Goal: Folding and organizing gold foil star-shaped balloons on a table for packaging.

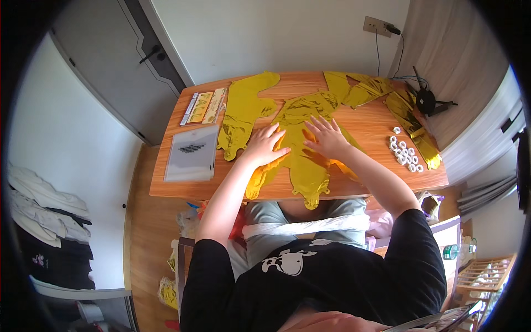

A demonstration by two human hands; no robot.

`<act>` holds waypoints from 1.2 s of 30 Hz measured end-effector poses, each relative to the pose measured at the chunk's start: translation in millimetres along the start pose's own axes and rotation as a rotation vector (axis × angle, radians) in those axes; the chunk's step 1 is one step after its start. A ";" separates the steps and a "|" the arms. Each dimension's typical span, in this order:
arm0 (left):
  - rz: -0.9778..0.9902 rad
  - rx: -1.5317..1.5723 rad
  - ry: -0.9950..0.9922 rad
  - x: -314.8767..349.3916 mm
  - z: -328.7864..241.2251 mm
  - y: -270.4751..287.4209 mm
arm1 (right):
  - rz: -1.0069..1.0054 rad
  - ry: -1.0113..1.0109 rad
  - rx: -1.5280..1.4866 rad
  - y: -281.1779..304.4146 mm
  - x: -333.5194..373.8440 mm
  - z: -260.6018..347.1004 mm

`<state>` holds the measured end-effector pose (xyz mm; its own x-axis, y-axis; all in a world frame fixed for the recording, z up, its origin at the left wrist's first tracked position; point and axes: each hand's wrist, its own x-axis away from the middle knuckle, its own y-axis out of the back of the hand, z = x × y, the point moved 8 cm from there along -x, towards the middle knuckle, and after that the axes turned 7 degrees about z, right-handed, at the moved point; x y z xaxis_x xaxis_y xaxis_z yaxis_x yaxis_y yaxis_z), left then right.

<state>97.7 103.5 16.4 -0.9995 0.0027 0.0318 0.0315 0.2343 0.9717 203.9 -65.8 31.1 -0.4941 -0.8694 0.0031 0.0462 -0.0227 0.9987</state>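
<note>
Several flat, uninflated gold foil balloons are spread over the wooden table (359,119). In front of me lies a crumpled foil balloon (310,169), its tabbed end reaching the near edge. My left hand (264,146) rests on the left part of this foil, fingers apart. On its right part, my right hand (329,138) lies with fingers spread, holding nothing. Orange-gold folds show beneath both hands. To the left of my left hand lies another long foil balloon (243,105). More foil balloons (368,88) stretch along the back right.
White ring-shaped rolls (402,152) cluster at the table's right. A black device with antennas (426,101) stands behind them, cabled to a wall socket (381,26). A clear plastic sleeve (191,155) and a flat printed package (203,108) lie at left. A white strip (307,226) crosses my lap.
</note>
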 end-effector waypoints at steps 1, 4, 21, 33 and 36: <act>-0.003 0.009 0.006 1.0 1.4 -1.0 | 0.009 -0.005 -0.047 0.7 3.0 3.6; -0.008 0.022 -0.015 -0.1 4.0 -2.0 | 0.049 -0.008 -0.085 3.1 15.5 12.3; -0.115 0.868 -0.011 2.3 34.5 9.1 | -0.019 0.038 -0.126 7.5 77.5 30.3; -0.114 0.833 -0.026 3.3 31.9 8.0 | -0.045 0.057 -0.133 6.0 73.5 32.9; -0.103 0.795 -0.009 3.3 32.2 8.4 | -0.026 0.052 -0.139 2.7 72.9 32.1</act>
<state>94.4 136.8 17.2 -0.9973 -0.0495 -0.0549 -0.0707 0.8562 0.5119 140.1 -113.4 35.6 -0.4514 -0.8919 -0.0289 0.1557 -0.1106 0.9816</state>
